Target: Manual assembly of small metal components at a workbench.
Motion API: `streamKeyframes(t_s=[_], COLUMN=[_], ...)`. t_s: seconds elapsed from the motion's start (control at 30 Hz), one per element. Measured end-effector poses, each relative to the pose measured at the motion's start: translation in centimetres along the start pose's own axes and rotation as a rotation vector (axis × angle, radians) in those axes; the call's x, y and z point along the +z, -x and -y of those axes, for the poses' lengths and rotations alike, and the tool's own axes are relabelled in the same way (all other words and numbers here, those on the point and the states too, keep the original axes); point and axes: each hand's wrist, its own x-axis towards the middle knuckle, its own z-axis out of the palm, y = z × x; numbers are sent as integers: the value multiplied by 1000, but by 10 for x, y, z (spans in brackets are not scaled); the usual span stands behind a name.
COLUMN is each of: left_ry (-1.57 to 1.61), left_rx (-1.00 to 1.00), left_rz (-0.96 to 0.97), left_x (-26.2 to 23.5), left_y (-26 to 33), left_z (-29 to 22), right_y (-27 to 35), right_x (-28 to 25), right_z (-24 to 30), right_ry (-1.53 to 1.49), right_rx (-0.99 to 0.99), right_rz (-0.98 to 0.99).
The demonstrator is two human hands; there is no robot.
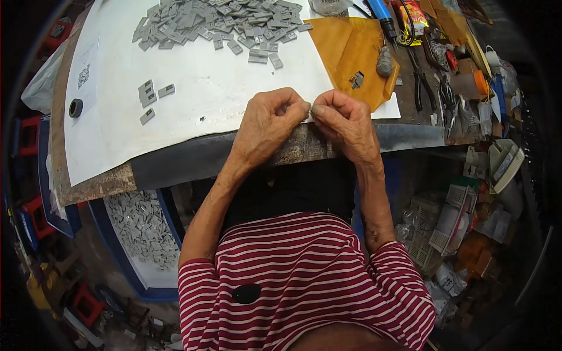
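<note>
- From my distant seat, I see the left hand (pixel 266 126) and the right hand (pixel 351 126) each pinching, thumb to finger, on one small piece (pixel 311 112) by the near edge of the white sheet (pixel 199 99).
- It lies directly between both grips, neither hand clearly nearer; fingertips cover most of it, so I cannot tell its long axis.
- At the sheet's far side I see heaped grey pieces (pixel 228 23), flat, matt and rectangular; on its left part, a few loose pieces (pixel 147 92).
- Overlapping its right side: creased amber film (pixel 336 52).
- Below its near edge: worn, grainy wood (pixel 298 152).
</note>
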Motion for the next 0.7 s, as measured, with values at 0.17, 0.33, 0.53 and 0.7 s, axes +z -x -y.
streamKeyframes(t_s=[0.17, 0.33, 0.53, 0.7], left_ry=[-50, -30, 1, 127], left_rx=[16, 6, -1, -18], left_rz=[17, 19, 25, 9], left_x=[0, 0, 0, -5], left_y=[0, 1, 2, 4], left_z=[1, 2, 2, -2], right_y=[-2, -1, -1, -1], right_x=[-2, 1, 1, 3], right_z=[-2, 1, 1, 1], right_ry=[-45, -13, -42, -141], right_rx=[70, 101, 106, 106], right_rz=[34, 11, -7, -58])
